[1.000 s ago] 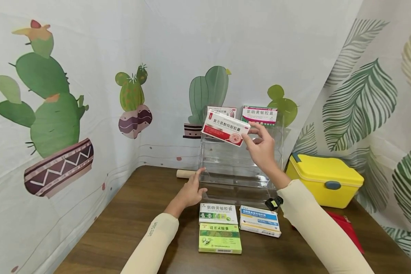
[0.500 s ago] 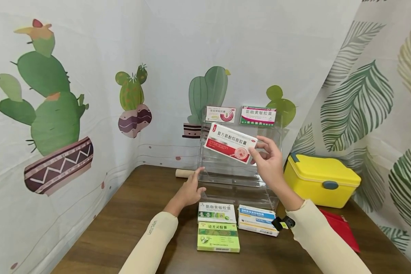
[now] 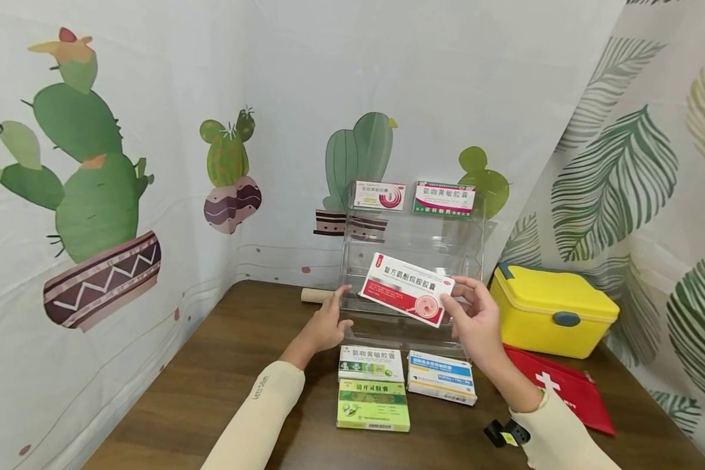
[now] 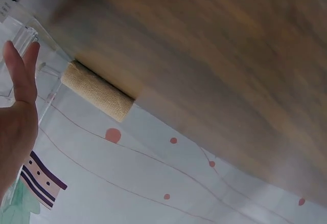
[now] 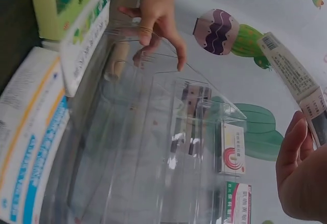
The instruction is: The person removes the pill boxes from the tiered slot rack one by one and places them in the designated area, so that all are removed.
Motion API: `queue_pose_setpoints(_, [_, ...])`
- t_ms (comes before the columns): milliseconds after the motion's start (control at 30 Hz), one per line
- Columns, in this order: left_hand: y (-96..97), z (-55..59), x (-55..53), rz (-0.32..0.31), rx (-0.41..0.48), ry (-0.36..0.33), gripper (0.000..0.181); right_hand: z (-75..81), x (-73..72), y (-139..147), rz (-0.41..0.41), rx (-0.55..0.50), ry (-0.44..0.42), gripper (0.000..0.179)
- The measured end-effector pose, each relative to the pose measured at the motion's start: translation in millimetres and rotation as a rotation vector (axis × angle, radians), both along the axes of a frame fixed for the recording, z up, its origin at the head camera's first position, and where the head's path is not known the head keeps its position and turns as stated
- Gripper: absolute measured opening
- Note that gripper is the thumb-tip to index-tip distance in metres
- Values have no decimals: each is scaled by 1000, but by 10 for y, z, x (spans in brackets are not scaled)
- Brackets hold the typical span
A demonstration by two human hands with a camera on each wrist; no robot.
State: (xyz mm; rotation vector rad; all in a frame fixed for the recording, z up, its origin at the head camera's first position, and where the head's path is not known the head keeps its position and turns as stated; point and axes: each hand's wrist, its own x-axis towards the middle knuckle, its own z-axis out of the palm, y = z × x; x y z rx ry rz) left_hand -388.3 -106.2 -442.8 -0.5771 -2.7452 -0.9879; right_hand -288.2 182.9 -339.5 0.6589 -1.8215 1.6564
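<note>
My right hand (image 3: 478, 320) pinches a white and red medicine box (image 3: 408, 289) by its right end, between thumb and fingers. The box is tilted, its printed front toward me, in front of the clear acrylic tiered rack (image 3: 414, 243). At the rack's left side, my left hand (image 3: 327, 324) has its fingers extended, fingertips right at the clear edge. On the top tier stand a white and pink medicine box (image 3: 378, 196) and a pink and green one (image 3: 444, 198). The right wrist view shows the held box (image 5: 291, 70) edge-on, beyond the thumb.
Before the rack lie a white and green medicine box (image 3: 371, 363), a lime green one (image 3: 373, 405) and a blue and white one (image 3: 441, 377). To the right are a yellow case (image 3: 555, 310) and a red pouch (image 3: 581, 395). A beige roll (image 4: 98, 91) lies behind my left hand.
My right hand has brought the white and red medicine box down and slightly right, away from the top tier, uncovering the white and pink box. The left hand has stayed at the rack's side.
</note>
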Motion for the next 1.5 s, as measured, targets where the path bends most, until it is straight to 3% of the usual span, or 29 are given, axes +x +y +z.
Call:
queue_pose_setpoints(233, [41,79,-32,23,2,-1,78,-116,149,134,-8,66,-15,31])
queue_pose_setpoints(467, [53,161,-93,14,-6,2,79,-268,274,282,-54,136,-103,29])
queue_pose_setpoints(633, [62,194,-77,5,-7,-6,79,-394,334,349,-64,181,-160,29])
queue_pose_setpoints(967, [4,156,-22,-65,12,-52,75,-606,488,565,-68,243,-316,28])
queue_pose_setpoints(1167, [-14,80,-50,-114,11,-34,69,-703,581,726,-83,307,-405,28])
queue_pose_setpoints(1500, [-80,63,-35,-93,19,-26,76,-733,626,857,-50,402,-633,36])
